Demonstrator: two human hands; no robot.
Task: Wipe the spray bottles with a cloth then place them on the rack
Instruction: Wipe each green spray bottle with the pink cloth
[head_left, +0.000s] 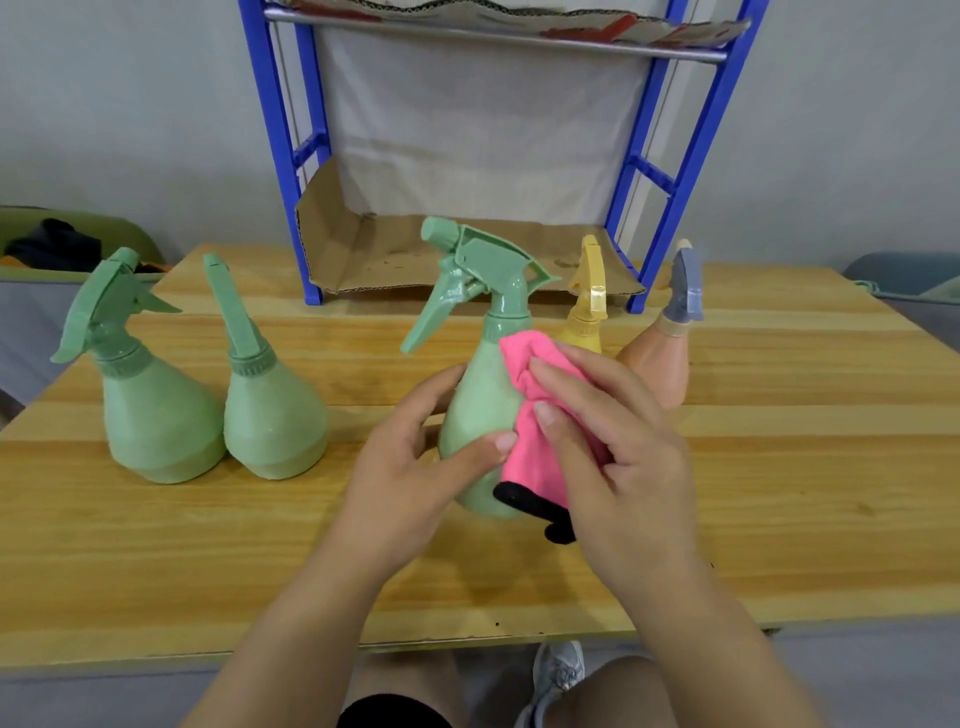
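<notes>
**Middle bottle in both hands, cloth on its right flank**

Left hand (410, 467) wraps the belly of the middle green plastic spray bottle (478, 415), thumb across the front, fingers behind. Right hand (623, 441) has its fingers bent over a pink microfibre cloth with black trim (530, 452), pressing it to the bottle's right side. Bottle upright, trigger pointing left; cannot tell if the base touches the pale wooden table (208, 545).

Edges and room: the table's near edge runs across below the wrists, with a broad band of bare wood between it and the bottles. A gap of bare wood separates the held bottle from the left pair. The blue metal rack (280, 156) stands at the far side, its lower shelf lined with brown cardboard (415, 254).

Count: five spray bottles.
- Green, three: the held one, the far-left green bottle (156, 415), and its green neighbour (270, 415) just beside it.
- Yellow bottle (584, 317), one, behind the right hand.
- Peach bottle with grey-blue head (660, 364), one, rightmost.

One cloth, one rack.
</notes>
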